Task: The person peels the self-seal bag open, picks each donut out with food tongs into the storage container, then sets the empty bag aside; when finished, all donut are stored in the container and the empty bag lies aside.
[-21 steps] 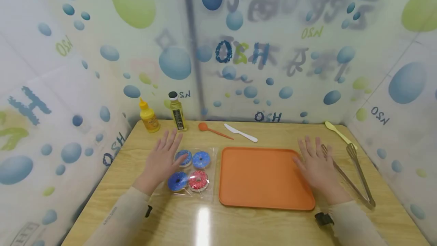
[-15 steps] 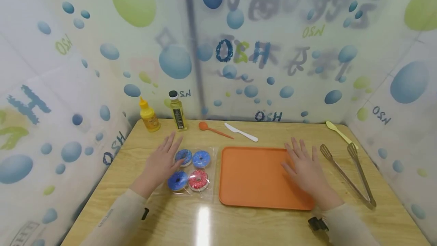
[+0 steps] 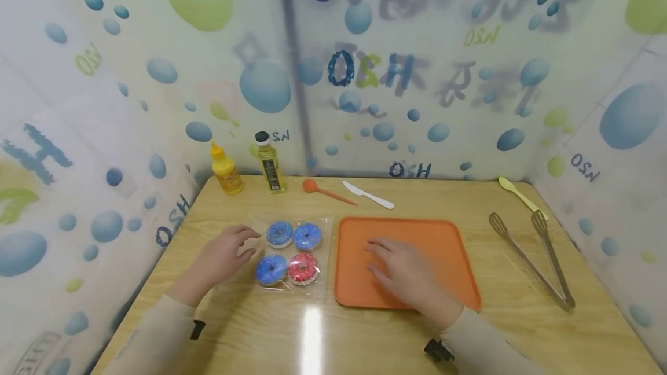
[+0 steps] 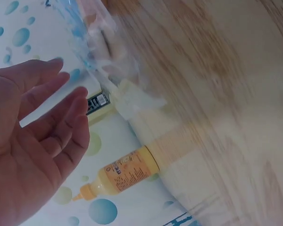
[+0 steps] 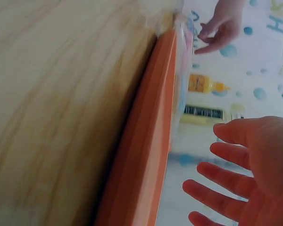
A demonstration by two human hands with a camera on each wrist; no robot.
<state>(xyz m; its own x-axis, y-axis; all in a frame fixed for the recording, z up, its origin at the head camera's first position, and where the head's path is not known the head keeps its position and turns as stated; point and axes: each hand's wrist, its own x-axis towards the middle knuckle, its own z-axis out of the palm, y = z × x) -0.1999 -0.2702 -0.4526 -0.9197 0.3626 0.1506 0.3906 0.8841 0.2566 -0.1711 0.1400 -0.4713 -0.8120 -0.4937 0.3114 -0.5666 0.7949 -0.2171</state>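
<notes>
In the head view a clear plastic pack (image 3: 324,291) holds several toy donuts, blue ones and one pink donut (image 3: 303,268). My left hand (image 3: 221,254) hovers at the pack's left side, fingers loosely bent and holding nothing. The left wrist view shows the same hand (image 4: 42,127) with a gap between thumb and fingers. Over the orange tray (image 3: 406,225) is my right hand (image 3: 409,274), its fingers spread and holding nothing. In the right wrist view that hand (image 5: 245,174) is apart from the tray's edge (image 5: 146,141).
Behind the pack stand a yellow squeeze bottle (image 3: 227,175) and an oil bottle (image 3: 271,169). An orange spoon (image 3: 328,192) and a white knife (image 3: 367,195) lie behind the tray. Metal tongs (image 3: 537,262) and a pale yellow utensil (image 3: 521,195) lie on the right.
My right hand has moved left from the tray's right edge to over its middle. My left hand has drawn back left from over the donuts, and its fingers have bent.
</notes>
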